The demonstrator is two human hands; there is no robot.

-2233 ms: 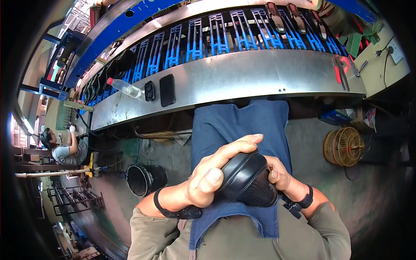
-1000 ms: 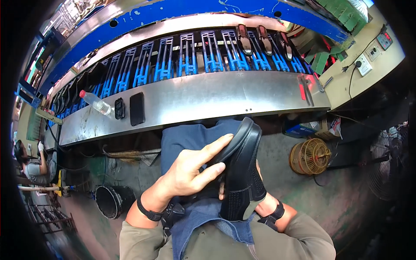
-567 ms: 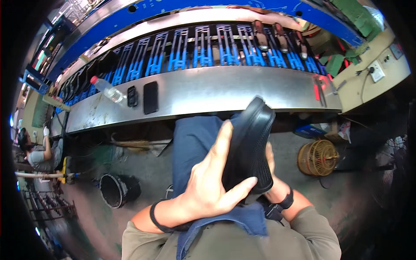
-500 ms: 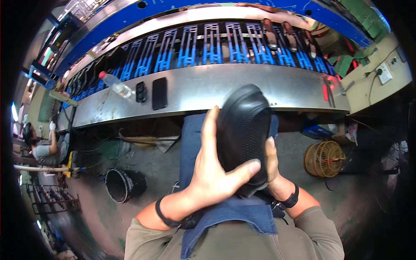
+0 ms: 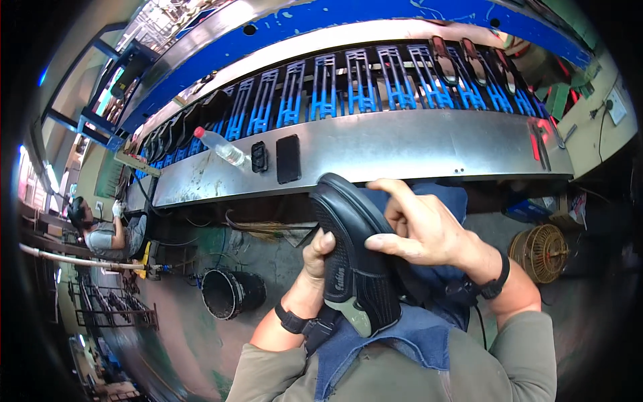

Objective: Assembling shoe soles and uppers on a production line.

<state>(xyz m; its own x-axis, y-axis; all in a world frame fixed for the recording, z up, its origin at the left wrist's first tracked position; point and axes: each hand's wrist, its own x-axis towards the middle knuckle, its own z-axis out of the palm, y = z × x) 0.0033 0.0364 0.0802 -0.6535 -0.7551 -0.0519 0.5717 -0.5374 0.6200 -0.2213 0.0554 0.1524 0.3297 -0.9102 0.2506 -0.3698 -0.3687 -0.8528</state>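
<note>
Glossy black shoe tilts above blue denim apron, left hand gripping it, thumb on sole, right hand half spread, fingers loosely curled, thumb touching its upper; beyond, brushed-steel bench with red-capped clear bottle.

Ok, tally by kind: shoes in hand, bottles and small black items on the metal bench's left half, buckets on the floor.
Shoe, between left hand and right hand: 1
Bottle: 1
Small black items: 2
Bucket: 1
Total: 5
</note>
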